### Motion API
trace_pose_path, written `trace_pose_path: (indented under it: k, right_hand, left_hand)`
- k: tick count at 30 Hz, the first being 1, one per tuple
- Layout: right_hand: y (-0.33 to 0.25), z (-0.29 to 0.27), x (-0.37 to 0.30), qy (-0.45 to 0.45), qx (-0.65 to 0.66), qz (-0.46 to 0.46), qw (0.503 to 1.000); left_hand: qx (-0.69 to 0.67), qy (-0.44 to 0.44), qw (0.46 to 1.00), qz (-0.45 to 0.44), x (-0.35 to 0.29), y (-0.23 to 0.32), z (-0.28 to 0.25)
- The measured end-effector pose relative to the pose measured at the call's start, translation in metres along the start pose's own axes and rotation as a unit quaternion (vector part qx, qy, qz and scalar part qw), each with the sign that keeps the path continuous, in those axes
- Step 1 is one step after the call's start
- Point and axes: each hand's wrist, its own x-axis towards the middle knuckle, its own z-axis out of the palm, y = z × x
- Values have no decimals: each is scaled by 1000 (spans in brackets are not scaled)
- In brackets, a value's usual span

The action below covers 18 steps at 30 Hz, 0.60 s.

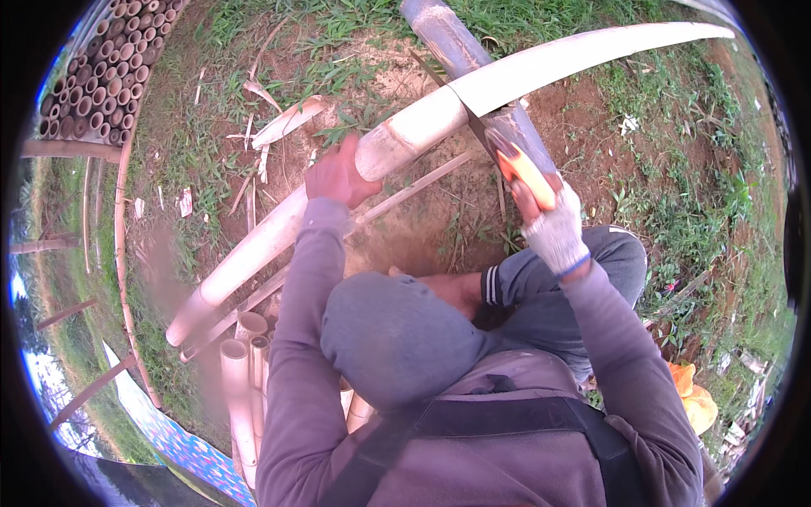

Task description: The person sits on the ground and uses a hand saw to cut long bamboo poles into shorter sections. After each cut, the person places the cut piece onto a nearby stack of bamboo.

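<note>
Stack of cut bamboo tubes [101, 80] at far upper left, round ends facing out. Patterned blue sheet [194, 456] at lower left. Short bamboo sections [239, 380] stand bunched beside the person's left arm. Long pale bamboo culm [245, 245] starts just above them and runs diagonally up to the upper right. Curled dry sheath [287, 122] lies on the ground past it. Left hand [340, 176] is wrapped over the culm, short of the cut spot; fingers blurred. Thin bamboo strip [418, 188] lies alongside, on the near side. Grey pole [443, 38] passes crosswise under the culm. Handsaw [528, 176] blade crosses the culm near that pole; can't tell cut depth. Right hand [553, 221], in a white knit glove, grips the orange handle. Orange cloth [697, 401] sits on the ground at lower right.
</note>
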Motion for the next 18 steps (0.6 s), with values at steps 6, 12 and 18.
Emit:
trace_pose_path:
  k: [6,12,18]
  right_hand:
    - [-18,20,39,-20,-13,164,986]
    - [-43,-102,-88,-87,61,113,988]
    - [7,44,37,-2,54,183,982]
  left_hand:
    - [-11,-8,1000,-4,-1,-3,-7]
    - [4,11,1000,-17,-7,-9,3]
    - [10,2,1000,1,-1,4,-5]
